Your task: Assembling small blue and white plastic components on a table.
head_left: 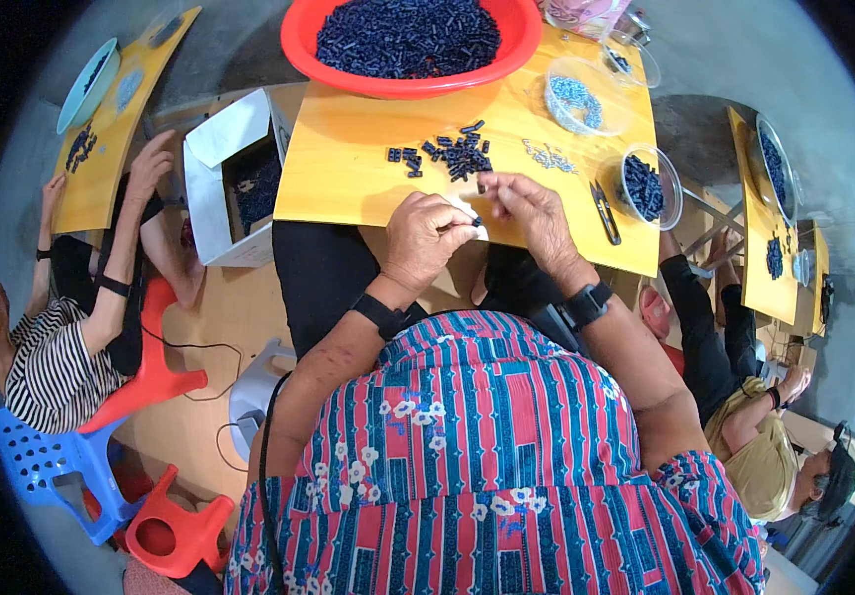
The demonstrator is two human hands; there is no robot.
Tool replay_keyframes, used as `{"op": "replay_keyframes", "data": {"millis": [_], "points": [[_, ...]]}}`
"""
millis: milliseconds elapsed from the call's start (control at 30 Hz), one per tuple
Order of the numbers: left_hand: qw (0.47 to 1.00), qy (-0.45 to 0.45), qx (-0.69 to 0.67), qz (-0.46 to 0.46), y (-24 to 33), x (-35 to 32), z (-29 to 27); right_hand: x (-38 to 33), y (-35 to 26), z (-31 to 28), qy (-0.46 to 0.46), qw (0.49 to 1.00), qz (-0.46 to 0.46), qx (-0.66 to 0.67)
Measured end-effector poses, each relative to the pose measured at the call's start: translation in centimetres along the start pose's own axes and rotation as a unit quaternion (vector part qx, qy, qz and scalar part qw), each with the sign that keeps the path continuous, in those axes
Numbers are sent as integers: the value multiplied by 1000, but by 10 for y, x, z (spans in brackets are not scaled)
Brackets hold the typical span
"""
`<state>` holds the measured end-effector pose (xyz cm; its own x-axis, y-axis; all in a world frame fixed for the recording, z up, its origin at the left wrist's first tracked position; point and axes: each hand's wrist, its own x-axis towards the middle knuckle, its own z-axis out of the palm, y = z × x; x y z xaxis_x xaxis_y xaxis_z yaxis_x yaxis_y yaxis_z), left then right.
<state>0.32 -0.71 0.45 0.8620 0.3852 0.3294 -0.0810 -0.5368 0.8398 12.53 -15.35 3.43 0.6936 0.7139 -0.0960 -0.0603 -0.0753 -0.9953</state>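
Left hand [426, 238] curled nearly closed, thumb and forefinger pinching one small dark blue part [476, 221] at the near edge of the yellow board [348, 169]. Right hand [535, 213] half-curled, fingertips [487, 186] bunched together just above that part; whether they grip a second piece can't be made out. The two hands almost touch.

Loose pile of dark blue parts [452, 156] on the board just beyond the hands. Red basin [301, 40] full of the same parts at the far edge, top cut off by the frame. Clear bowl of blue parts [646, 186] to the right, black snips [605, 211] beside it, small silver pieces [549, 156] between pile and bowl, too small to identify.

White box [214, 169] left of the board, contents mostly in shadow. Part shape in the pinch unreadable: mostly hidden by fingers. Black bands on both wrists.
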Motion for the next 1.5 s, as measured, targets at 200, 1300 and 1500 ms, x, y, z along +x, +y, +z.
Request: {"op": "replay_keyframes", "data": {"millis": [200, 1300, 1500], "points": [[999, -30, 22, -4, -2, 5, 0, -17, 3, 0, -35, 998, 49, -33], [997, -46, 50, 43, 0, -1, -1, -16, -26, -128, 338, 776, -191, -497], [996, -48, 59, 55, -2, -2, -5, -1, -10, -36, 131, 890, -206, -386]]}}
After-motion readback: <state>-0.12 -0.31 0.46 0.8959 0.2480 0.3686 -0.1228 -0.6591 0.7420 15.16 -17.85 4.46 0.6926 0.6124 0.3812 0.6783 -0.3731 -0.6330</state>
